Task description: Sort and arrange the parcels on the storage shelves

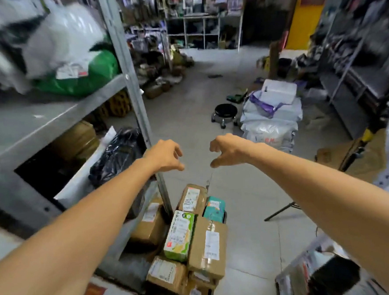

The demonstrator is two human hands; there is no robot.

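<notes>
Left hand (164,157), right hand (229,151); floor (186,111) beyond

The shelf (50,117) is grey metal with a matt finish. The black bag (116,156) is thin, glossy, wrinkled plastic. The brown boxes (200,256) are matt cardboard with white paper labels. The floor (187,116) is smooth grey tile.

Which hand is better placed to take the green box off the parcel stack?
Left, probably. The left hand and right hand are both empty, but the green box sits on the left side of the stack, more in line with the left.
</notes>
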